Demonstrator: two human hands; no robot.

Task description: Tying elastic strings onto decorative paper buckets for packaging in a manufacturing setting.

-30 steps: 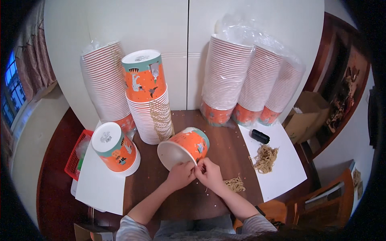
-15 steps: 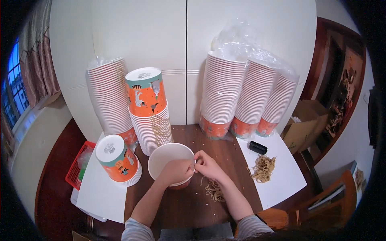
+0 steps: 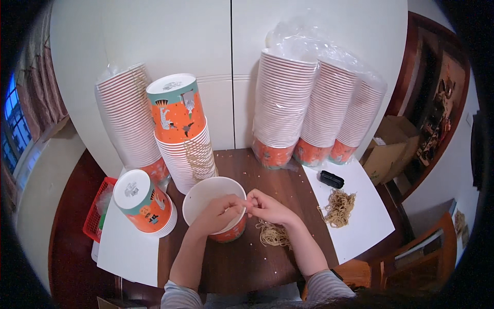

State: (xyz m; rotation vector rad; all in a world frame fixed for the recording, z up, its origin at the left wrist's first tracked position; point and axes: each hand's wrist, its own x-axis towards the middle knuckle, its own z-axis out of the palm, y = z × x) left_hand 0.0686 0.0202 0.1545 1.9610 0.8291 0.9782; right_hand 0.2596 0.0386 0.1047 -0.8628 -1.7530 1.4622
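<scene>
A large white-lined paper bucket with an orange printed outside stands upright on the brown tabletop, mouth up. My left hand reaches across its opening, with fingers bent and tips pinched at the right rim. My right hand meets it there from outside, thumb and forefinger pinched together. The fingertips nearly touch, and whatever lies between them is too small to make out. Close under my right wrist rests a loose tangle of tan string, beside the bucket.
Upside-down bucket stacks stand at left: a short one and a tall one with string draped on it. Plastic-wrapped stacks stand back right. A black plastic object and more tan string lie on the right white panel.
My left hand has opened up slightly from a tighter curl at the rim. My right hand stays pinched there. The whole view has shifted a little.
</scene>
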